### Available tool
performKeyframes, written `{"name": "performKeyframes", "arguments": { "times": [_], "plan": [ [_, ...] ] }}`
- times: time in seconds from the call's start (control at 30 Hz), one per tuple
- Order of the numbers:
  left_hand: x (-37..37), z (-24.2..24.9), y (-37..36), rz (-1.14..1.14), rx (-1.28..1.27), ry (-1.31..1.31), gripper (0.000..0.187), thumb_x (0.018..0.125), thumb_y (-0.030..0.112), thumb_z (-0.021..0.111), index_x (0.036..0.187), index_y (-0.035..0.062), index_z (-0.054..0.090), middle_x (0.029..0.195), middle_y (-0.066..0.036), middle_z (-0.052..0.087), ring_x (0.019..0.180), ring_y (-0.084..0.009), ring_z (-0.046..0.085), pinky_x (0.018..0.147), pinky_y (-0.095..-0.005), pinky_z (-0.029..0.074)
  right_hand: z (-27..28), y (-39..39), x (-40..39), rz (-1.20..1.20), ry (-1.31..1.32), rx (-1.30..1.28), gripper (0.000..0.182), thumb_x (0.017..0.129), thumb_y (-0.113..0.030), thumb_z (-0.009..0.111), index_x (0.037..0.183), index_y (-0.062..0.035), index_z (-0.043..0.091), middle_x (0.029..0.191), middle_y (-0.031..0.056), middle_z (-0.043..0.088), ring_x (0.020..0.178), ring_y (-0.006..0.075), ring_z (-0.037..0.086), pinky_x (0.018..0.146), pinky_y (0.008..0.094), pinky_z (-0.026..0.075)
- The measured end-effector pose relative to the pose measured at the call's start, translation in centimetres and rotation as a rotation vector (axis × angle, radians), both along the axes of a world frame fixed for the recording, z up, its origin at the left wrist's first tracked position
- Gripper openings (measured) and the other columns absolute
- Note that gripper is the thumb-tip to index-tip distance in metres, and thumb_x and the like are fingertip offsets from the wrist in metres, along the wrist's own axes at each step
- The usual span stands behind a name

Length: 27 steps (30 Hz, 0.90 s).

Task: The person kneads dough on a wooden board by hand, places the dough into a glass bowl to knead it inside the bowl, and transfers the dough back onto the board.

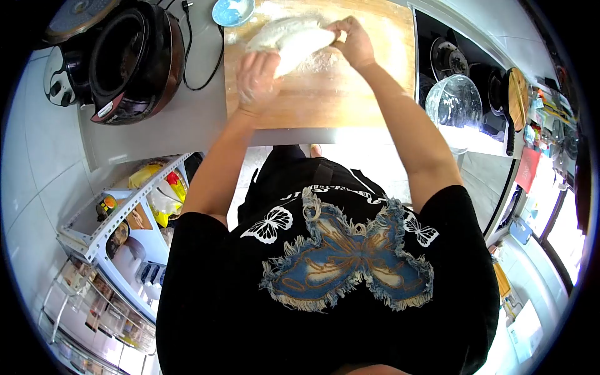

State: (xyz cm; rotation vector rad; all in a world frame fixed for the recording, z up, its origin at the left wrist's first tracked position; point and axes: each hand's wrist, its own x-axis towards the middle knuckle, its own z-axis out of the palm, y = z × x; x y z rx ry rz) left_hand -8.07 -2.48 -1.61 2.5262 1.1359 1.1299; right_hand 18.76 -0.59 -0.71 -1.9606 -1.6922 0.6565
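A pale, floury piece of dough (294,42) lies on the wooden board (325,103), its near edge lifted and folded. My left hand (257,80) holds the near left end of the dough, its fingers dusted with flour. At the right end, my right hand (353,42) pinches the dough between thumb and fingers. Loose flour is scattered on the board around and under the dough. Both hands partly hide the dough's edges.
A small blue bowl (233,11) with white residue touches the board's back left corner. Left of it are a cable and a dark cooker (134,62). A clear glass bowl (453,103) stands right of the board, near a stove with pans (449,59).
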Motion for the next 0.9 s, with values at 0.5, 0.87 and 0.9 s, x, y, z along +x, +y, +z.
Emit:
{"name": "performKeyframes", "arguments": {
  "times": [0.5,0.87,0.9],
  "plan": [
    [5.9,-4.5,0.8,0.099,-0.263,0.34,0.051,0.102,0.025,0.041,0.151,0.0096,0.045,0.158,-0.007,0.041,0.148,-0.0277,0.034,0.122,-0.0481,0.025,-5.8,-1.9,-8.4,-0.067,-0.232,0.029,0.057,0.101,-0.025,0.047,0.156,-0.013,0.036,0.162,0.0083,0.033,0.151,0.0318,0.025,0.125,0.0505,0.016],
    [6.0,-4.9,3.4,0.15,-0.304,0.345,0.053,0.097,0.026,0.05,0.15,0.0186,0.047,0.156,-0.006,0.043,0.146,-0.0314,0.037,0.118,-0.0546,0.028,-6.4,0.5,-7.5,-0.044,-0.31,0.134,0.046,0.099,-0.031,0.048,0.144,-0.0223,0.052,0.149,0.005,0.048,0.142,0.0305,0.038,0.119,0.052,0.022],
    [6.1,-4.9,3.0,0.169,-0.302,0.333,0.054,0.097,0.026,0.05,0.15,0.0189,0.046,0.156,-0.006,0.043,0.146,-0.0316,0.037,0.118,-0.0543,0.029,-6.4,0.6,-7.2,-0.008,-0.286,0.162,0.046,0.098,-0.031,0.049,0.143,-0.0225,0.052,0.15,0.0049,0.047,0.142,0.0302,0.038,0.119,0.0522,0.022]
  ]
}}
